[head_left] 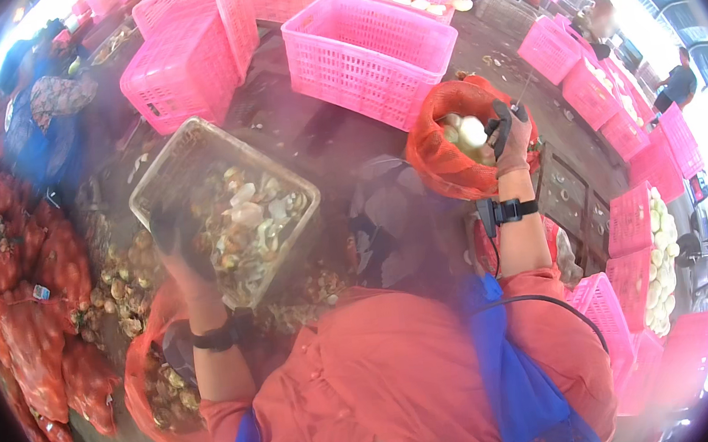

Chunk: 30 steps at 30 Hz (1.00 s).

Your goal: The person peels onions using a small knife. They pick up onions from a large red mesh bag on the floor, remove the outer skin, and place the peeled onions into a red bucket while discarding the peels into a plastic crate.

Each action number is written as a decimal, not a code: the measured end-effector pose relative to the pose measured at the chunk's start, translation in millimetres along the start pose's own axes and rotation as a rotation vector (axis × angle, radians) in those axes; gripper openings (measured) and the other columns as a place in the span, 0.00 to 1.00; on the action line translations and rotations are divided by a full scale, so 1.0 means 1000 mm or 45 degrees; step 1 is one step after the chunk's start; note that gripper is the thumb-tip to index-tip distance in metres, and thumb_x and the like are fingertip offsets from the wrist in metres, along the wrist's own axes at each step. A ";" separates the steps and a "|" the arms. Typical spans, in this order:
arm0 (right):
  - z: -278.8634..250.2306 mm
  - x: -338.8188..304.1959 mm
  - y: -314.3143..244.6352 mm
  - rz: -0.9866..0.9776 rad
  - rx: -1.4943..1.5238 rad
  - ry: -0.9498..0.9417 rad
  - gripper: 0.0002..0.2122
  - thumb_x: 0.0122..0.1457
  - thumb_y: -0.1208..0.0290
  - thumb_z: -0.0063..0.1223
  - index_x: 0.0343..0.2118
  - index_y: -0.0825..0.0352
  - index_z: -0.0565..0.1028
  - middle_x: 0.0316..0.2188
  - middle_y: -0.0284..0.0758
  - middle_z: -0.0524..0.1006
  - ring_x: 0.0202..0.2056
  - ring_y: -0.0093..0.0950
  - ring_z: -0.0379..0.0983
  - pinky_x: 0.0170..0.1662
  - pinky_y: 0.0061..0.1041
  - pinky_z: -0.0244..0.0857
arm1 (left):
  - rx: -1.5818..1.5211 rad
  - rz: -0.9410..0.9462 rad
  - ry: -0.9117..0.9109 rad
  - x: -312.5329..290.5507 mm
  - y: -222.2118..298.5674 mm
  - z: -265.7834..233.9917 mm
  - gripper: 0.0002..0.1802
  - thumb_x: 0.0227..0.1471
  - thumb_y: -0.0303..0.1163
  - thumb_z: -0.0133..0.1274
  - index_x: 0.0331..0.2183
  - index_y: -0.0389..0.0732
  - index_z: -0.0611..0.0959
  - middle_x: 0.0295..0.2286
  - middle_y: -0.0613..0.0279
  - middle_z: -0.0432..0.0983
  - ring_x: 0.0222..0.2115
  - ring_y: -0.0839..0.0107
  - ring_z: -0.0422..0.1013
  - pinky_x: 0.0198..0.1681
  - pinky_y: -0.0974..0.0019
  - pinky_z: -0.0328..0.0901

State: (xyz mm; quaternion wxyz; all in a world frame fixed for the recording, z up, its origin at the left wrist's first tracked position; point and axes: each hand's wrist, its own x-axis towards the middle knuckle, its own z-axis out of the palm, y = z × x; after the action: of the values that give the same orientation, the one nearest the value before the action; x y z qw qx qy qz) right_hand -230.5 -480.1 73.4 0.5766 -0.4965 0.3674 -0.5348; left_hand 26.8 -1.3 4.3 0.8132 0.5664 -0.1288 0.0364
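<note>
We are looking down through a hazy, pink-tinted wide lens at our own two forearms, in orange sleeves with a dark band on each wrist. Our left hand (175, 238), in a dark glove, is gripping the near rim of a clear plastic crate (194, 155); the fingers are curled shut over that edge. The crate is tilting, held up off the ground at left of centre, and is holding a heap of pale peelings and scraps (247, 218). Below it, more scraps are lying in an orange mesh sack (144, 386) that is sitting open by our left elbow.

Our right hand (510, 139), in a pinkish glove with dark fingertips, is raised at right of centre and is closing on the open mouth of a red mesh bag (442, 161). The fingers are pinching the bag's edge, though we cannot tell whether they are also holding a small tool. Peeled whitish bulbs (469, 133) are showing inside the bag's mouth, just beside the fingertips.

Around us, pink plastic baskets (368, 53) are standing on the dark wet ground ahead, some stacked at the right and filled with white peeled bulbs (661, 264). Full red net sacks (10, 280) are piled along the left edge. Other people are working at the far left and far right.
</note>
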 end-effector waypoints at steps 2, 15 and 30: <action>0.024 -0.028 -0.010 -0.019 0.041 -0.187 0.14 0.55 0.73 0.59 0.45 0.66 0.73 0.24 0.31 0.74 0.17 0.21 0.70 0.16 0.20 0.62 | 0.003 0.027 -0.052 0.000 0.016 0.000 0.26 0.57 0.30 0.49 0.57 0.39 0.68 0.45 0.59 0.74 0.43 0.70 0.71 0.44 0.66 0.66; 0.211 -0.218 0.032 0.095 -0.614 -1.813 0.15 0.56 0.76 0.56 0.48 0.69 0.74 0.25 0.24 0.72 0.23 0.13 0.63 0.23 0.11 0.55 | 0.008 0.194 0.776 -0.079 0.067 -0.222 0.19 0.54 0.28 0.53 0.48 0.36 0.75 0.37 0.63 0.77 0.35 0.72 0.74 0.38 0.69 0.69; 0.250 -0.298 0.102 0.249 -0.848 -2.038 0.19 0.56 0.73 0.53 0.51 0.69 0.72 0.22 0.27 0.71 0.20 0.14 0.60 0.24 0.14 0.52 | 1.112 -0.665 0.950 -0.234 -0.113 -0.318 0.27 0.40 0.24 0.64 0.46 0.39 0.77 0.41 0.55 0.77 0.43 0.64 0.73 0.49 0.65 0.67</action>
State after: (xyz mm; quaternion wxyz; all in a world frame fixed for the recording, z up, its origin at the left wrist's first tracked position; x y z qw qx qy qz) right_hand -13.1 -149.8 2.3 0.5298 -0.8320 0.0302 0.1617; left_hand -121.8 274.6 -260.8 0.4792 0.8081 0.3329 0.0809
